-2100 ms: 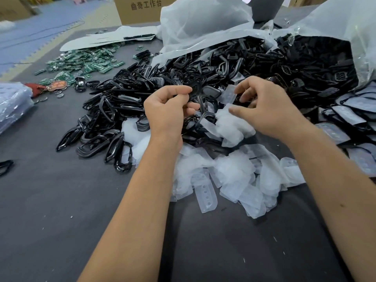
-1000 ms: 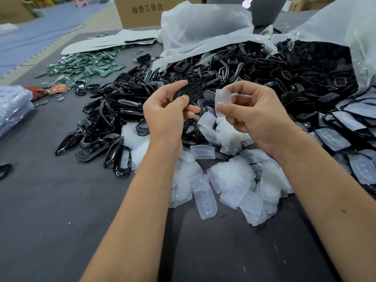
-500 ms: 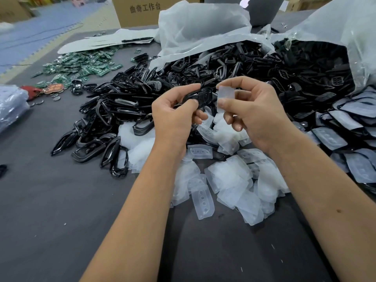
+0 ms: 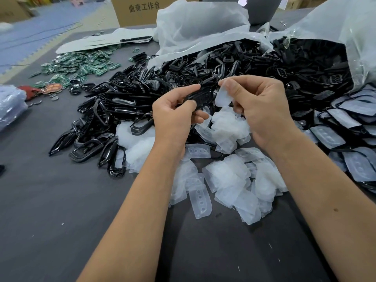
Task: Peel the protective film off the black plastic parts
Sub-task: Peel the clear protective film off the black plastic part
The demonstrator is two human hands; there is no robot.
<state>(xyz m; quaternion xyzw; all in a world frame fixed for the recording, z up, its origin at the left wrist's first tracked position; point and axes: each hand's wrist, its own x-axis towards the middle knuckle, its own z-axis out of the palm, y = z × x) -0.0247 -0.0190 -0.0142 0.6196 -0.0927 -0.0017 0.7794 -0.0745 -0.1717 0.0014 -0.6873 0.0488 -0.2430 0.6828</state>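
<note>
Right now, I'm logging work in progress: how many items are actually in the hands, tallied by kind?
Black plastic part, held by the left hand: 1
Film piece, pinched by the right hand: 1
Total: 2

Lying bare near the front: dark table (image 4: 61, 231). Crowding the far reach: black parts (image 4: 126, 102), film scraps (image 4: 225, 176), plastic bags (image 4: 195, 25).

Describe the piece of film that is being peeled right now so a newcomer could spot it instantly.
Start at the big heap of black plastic parts across the table; both hands are raised just in front of it. The film is the small frosted strip pinched in the right hand, the only piece held up rather than lying in the discarded pile.
</note>
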